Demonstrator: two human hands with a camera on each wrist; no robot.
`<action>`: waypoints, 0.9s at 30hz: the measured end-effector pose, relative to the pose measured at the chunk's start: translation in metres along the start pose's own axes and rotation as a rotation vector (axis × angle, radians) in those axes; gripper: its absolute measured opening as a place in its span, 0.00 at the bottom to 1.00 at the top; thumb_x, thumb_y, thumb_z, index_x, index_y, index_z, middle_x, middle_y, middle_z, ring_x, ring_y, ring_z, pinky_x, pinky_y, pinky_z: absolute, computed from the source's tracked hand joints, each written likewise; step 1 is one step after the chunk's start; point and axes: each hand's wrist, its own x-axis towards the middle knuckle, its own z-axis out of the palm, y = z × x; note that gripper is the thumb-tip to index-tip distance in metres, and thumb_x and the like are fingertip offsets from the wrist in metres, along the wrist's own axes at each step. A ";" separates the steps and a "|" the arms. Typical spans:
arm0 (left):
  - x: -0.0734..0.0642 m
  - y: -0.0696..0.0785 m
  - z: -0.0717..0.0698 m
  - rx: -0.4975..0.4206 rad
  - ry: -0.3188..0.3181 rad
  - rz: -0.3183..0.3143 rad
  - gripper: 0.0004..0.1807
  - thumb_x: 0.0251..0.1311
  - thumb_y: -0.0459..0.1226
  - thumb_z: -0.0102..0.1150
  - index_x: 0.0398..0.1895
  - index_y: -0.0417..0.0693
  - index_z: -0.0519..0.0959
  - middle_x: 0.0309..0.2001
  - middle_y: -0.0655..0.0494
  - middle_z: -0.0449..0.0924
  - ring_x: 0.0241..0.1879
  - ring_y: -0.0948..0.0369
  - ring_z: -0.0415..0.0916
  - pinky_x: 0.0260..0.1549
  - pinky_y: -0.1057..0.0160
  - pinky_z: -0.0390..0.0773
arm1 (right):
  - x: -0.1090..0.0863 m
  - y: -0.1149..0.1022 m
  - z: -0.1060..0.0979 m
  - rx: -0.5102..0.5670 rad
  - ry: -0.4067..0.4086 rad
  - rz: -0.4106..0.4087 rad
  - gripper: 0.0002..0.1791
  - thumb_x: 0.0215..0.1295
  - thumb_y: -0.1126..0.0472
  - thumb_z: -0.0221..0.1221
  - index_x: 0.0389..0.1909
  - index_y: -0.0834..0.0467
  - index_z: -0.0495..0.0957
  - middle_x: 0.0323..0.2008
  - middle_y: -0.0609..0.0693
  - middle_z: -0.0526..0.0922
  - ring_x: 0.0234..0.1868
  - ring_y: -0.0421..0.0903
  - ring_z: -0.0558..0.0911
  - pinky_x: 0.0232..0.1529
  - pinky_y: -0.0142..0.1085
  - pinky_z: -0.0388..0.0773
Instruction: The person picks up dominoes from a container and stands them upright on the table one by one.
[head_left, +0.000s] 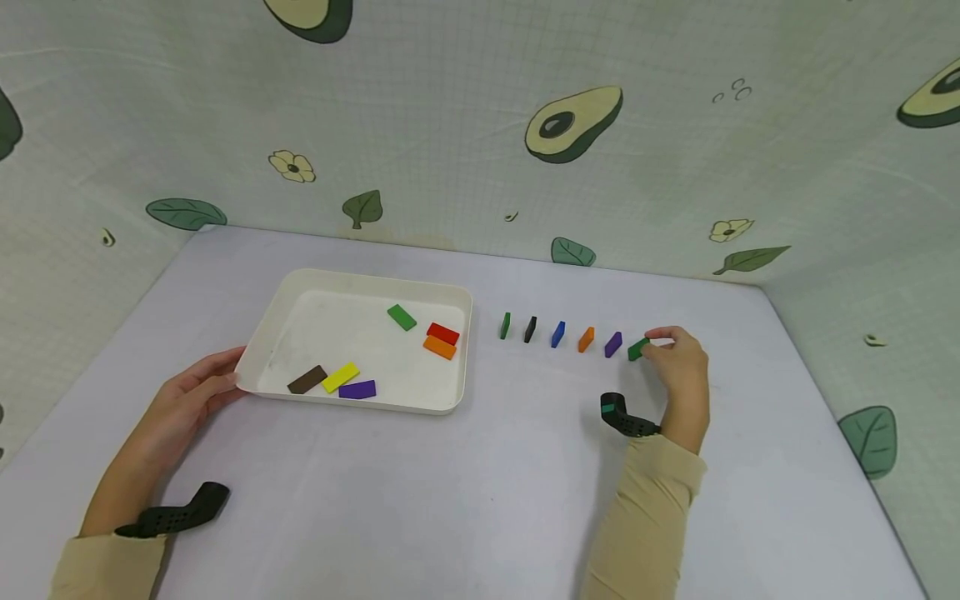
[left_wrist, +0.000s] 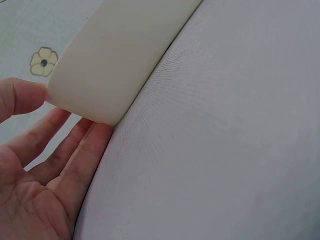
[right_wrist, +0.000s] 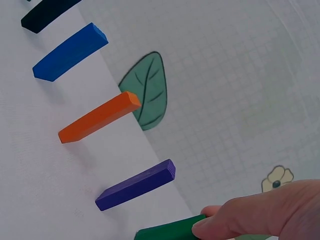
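My right hand [head_left: 678, 367] pinches a green domino [right_wrist: 170, 229] between thumb and fingertips at the right end of a row of standing dominoes. Beside it stands a purple domino [right_wrist: 135, 185], then an orange one [right_wrist: 97, 118], a blue one [right_wrist: 70, 52], a black one [head_left: 530, 329] and another green one [head_left: 506, 325]. On the left, my left hand [head_left: 198, 390] holds the near left corner of a white tray [left_wrist: 115, 55], thumb near its rim and fingers against the side. Several loose dominoes lie flat inside the tray.
In the tray are a green domino [head_left: 402, 317], a red one [head_left: 443, 333] touching an orange one [head_left: 439, 347], and brown [head_left: 307, 380], yellow [head_left: 341, 377] and purple [head_left: 357, 390] ones near the front wall. A patterned cloth [head_left: 450, 125] rises behind the white table [head_left: 420, 500].
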 end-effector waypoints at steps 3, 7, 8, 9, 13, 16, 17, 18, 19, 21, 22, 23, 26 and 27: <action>0.000 0.001 0.001 0.040 0.024 -0.013 0.20 0.67 0.29 0.45 0.61 0.45 0.68 0.55 0.68 0.74 0.47 0.72 0.77 0.44 0.79 0.75 | 0.001 0.000 0.000 0.002 -0.004 -0.004 0.23 0.61 0.60 0.50 0.58 0.61 0.69 0.45 0.62 0.75 0.46 0.55 0.72 0.38 0.40 0.68; -0.001 0.001 0.001 0.027 0.016 -0.008 0.20 0.67 0.29 0.45 0.61 0.44 0.68 0.55 0.68 0.74 0.47 0.72 0.76 0.45 0.79 0.75 | 0.002 0.000 0.001 0.008 -0.014 -0.003 0.23 0.61 0.59 0.50 0.58 0.61 0.69 0.46 0.61 0.75 0.47 0.55 0.72 0.39 0.40 0.68; -0.001 0.001 0.001 0.026 0.013 -0.005 0.20 0.67 0.29 0.44 0.61 0.45 0.69 0.55 0.68 0.74 0.47 0.72 0.76 0.45 0.79 0.75 | 0.002 0.001 0.001 0.011 -0.017 0.000 0.23 0.61 0.59 0.50 0.58 0.61 0.69 0.46 0.61 0.75 0.47 0.55 0.72 0.39 0.40 0.68; -0.001 0.001 0.001 0.014 0.003 0.001 0.20 0.67 0.28 0.44 0.61 0.45 0.69 0.55 0.67 0.74 0.47 0.72 0.77 0.45 0.79 0.75 | 0.002 0.001 0.001 0.013 -0.017 0.002 0.23 0.61 0.59 0.50 0.58 0.61 0.69 0.45 0.61 0.75 0.47 0.55 0.72 0.38 0.39 0.68; 0.000 0.000 0.001 0.010 -0.002 0.007 0.20 0.67 0.28 0.44 0.61 0.45 0.69 0.55 0.67 0.74 0.47 0.72 0.77 0.45 0.79 0.75 | 0.002 0.001 0.001 0.016 -0.015 0.013 0.23 0.62 0.58 0.50 0.58 0.60 0.69 0.44 0.59 0.75 0.46 0.53 0.71 0.36 0.37 0.66; 0.001 -0.001 0.000 -0.012 -0.011 0.013 0.20 0.67 0.27 0.43 0.61 0.45 0.69 0.55 0.66 0.74 0.47 0.72 0.77 0.45 0.79 0.76 | 0.002 0.001 0.001 0.016 -0.018 0.012 0.23 0.62 0.58 0.50 0.59 0.60 0.69 0.44 0.58 0.75 0.45 0.52 0.71 0.35 0.36 0.66; 0.001 -0.001 0.000 -0.018 -0.011 0.014 0.20 0.67 0.27 0.43 0.60 0.46 0.70 0.55 0.66 0.74 0.47 0.72 0.77 0.45 0.78 0.76 | 0.001 0.001 0.001 0.017 -0.020 0.012 0.23 0.62 0.58 0.50 0.59 0.60 0.69 0.44 0.58 0.75 0.45 0.52 0.71 0.35 0.36 0.66; 0.001 -0.002 0.000 -0.023 -0.012 0.016 0.20 0.67 0.27 0.43 0.60 0.46 0.70 0.55 0.66 0.75 0.47 0.72 0.77 0.45 0.78 0.76 | 0.001 0.001 0.001 0.018 -0.023 0.012 0.23 0.62 0.58 0.50 0.59 0.60 0.69 0.44 0.59 0.75 0.45 0.52 0.71 0.36 0.36 0.65; 0.001 -0.002 0.000 -0.027 -0.012 0.016 0.20 0.67 0.27 0.43 0.60 0.46 0.70 0.55 0.66 0.75 0.47 0.72 0.77 0.45 0.78 0.76 | 0.001 0.001 0.001 0.021 -0.023 0.010 0.23 0.63 0.58 0.49 0.59 0.60 0.69 0.44 0.59 0.75 0.44 0.52 0.71 0.36 0.36 0.65; 0.001 -0.002 0.000 -0.029 -0.012 0.017 0.20 0.67 0.27 0.43 0.60 0.46 0.70 0.55 0.66 0.75 0.47 0.72 0.77 0.45 0.78 0.76 | 0.001 0.001 0.001 0.025 -0.022 0.012 0.24 0.63 0.58 0.49 0.59 0.60 0.69 0.44 0.59 0.75 0.44 0.51 0.71 0.35 0.36 0.65; 0.001 -0.002 0.000 -0.028 -0.012 0.016 0.20 0.67 0.27 0.43 0.60 0.46 0.70 0.55 0.66 0.75 0.47 0.72 0.77 0.45 0.78 0.76 | 0.001 0.001 0.001 0.028 -0.022 0.013 0.23 0.63 0.58 0.49 0.59 0.60 0.69 0.44 0.59 0.75 0.44 0.51 0.70 0.35 0.36 0.65; 0.000 -0.002 0.000 -0.026 -0.012 0.014 0.20 0.67 0.27 0.43 0.60 0.45 0.70 0.55 0.66 0.75 0.47 0.71 0.77 0.45 0.78 0.76 | 0.001 0.001 0.001 0.030 -0.024 0.013 0.24 0.63 0.58 0.49 0.59 0.60 0.69 0.44 0.59 0.74 0.43 0.51 0.70 0.35 0.36 0.65; 0.000 -0.001 0.001 0.015 0.009 -0.001 0.20 0.67 0.29 0.45 0.61 0.44 0.69 0.55 0.67 0.74 0.47 0.72 0.77 0.45 0.79 0.75 | 0.001 0.002 0.000 0.031 -0.026 0.009 0.24 0.63 0.57 0.48 0.59 0.60 0.68 0.44 0.58 0.74 0.43 0.51 0.70 0.35 0.36 0.65; -0.001 -0.001 0.001 0.029 0.019 -0.007 0.20 0.67 0.30 0.45 0.62 0.44 0.68 0.55 0.68 0.74 0.47 0.72 0.77 0.45 0.79 0.75 | 0.001 0.002 0.000 0.031 -0.027 0.007 0.24 0.63 0.57 0.48 0.60 0.60 0.68 0.44 0.58 0.74 0.42 0.50 0.70 0.35 0.36 0.65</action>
